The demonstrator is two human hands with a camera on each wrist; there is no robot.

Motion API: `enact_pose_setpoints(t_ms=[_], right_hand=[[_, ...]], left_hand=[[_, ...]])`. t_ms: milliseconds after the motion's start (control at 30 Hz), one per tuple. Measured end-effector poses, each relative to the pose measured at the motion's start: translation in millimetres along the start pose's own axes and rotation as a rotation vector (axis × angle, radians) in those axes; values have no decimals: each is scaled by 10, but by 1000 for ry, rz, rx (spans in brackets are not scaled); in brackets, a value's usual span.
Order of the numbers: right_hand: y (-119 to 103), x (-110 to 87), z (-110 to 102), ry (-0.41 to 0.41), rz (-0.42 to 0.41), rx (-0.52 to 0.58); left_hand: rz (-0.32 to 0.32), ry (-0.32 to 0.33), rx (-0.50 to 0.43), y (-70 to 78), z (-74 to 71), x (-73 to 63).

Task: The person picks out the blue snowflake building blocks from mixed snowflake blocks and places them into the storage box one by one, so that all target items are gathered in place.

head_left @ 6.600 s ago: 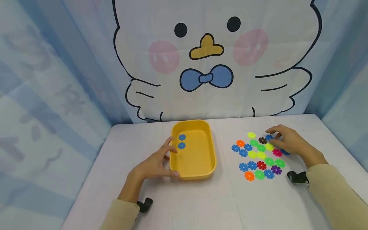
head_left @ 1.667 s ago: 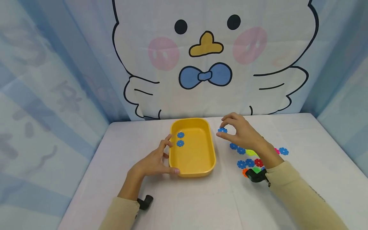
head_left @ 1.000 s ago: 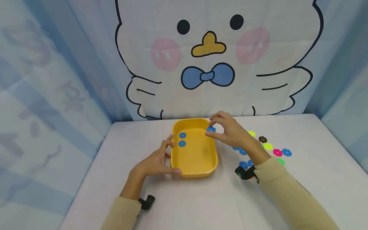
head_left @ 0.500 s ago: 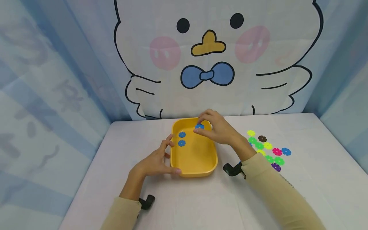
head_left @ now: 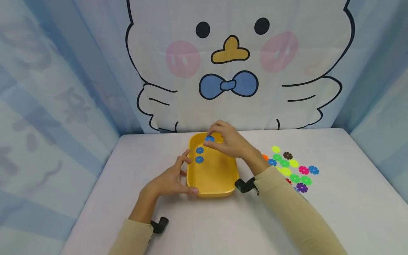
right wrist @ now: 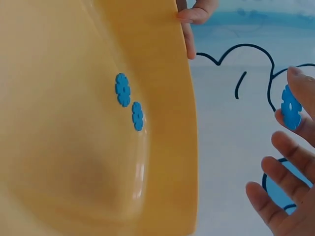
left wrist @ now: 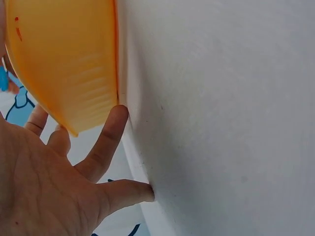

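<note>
On white tabletop point(head_left: 210, 226) before cartoon curtains point(head_left: 229, 115), left grip point(head_left: 170, 180) holds tray point(head_left: 211, 179), right grip point(head_left: 232, 142) pinches disc point(head_left: 209, 138).

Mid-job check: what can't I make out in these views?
- Head view: the full count of loose flower-shaped pieces; the right sleeve covers some.
- Head view: part of the yellow tray's far right rim, behind the right hand.
- Right wrist view: part of that hand, cut off by the right edge.

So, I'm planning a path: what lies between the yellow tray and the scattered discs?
In the head view, right forearm, sleeve and black wrist camera cross between tray and discs; white table shows behind.
</note>
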State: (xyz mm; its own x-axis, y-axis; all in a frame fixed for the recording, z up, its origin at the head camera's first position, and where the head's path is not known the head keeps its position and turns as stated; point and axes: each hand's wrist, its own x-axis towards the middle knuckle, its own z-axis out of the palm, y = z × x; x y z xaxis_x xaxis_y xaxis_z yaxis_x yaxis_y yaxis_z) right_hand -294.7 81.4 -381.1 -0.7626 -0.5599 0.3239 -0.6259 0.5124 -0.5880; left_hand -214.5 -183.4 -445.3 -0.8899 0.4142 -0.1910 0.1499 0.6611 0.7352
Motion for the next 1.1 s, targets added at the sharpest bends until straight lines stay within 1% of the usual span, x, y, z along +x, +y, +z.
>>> enact_pose_setpoints(t_ms=[100, 167, 267, 467, 567, 667, 767, 867, 1100], right_hand=[[-37, 81, 20, -15, 2, -8], [-51, 112, 35, -28, 19, -8], [-43, 135, 76, -52, 49, -5], [18, 168, 219, -110, 83, 26], [58, 156, 309, -151, 113, 29], [87, 141, 380, -198, 125, 29], [102, 137, 421, -242, 112, 22], [111, 134, 451, -286, 106, 26], [122, 120, 530, -400, 169, 48]], left_hand=[[10, -3, 2, -10, -19, -10], [18, -7, 2, -16, -24, -8], [23, -17, 3, -20, -24, -6], [23, -14, -1, -10, -24, -13], [32, -10, -2, -7, -15, -6], [30, -9, 3, 1, 1, 1], [17, -7, 4, 12, 15, 0], [18, -10, 1, 16, 16, -8], [2, -3, 11, 24, -6, -18]])
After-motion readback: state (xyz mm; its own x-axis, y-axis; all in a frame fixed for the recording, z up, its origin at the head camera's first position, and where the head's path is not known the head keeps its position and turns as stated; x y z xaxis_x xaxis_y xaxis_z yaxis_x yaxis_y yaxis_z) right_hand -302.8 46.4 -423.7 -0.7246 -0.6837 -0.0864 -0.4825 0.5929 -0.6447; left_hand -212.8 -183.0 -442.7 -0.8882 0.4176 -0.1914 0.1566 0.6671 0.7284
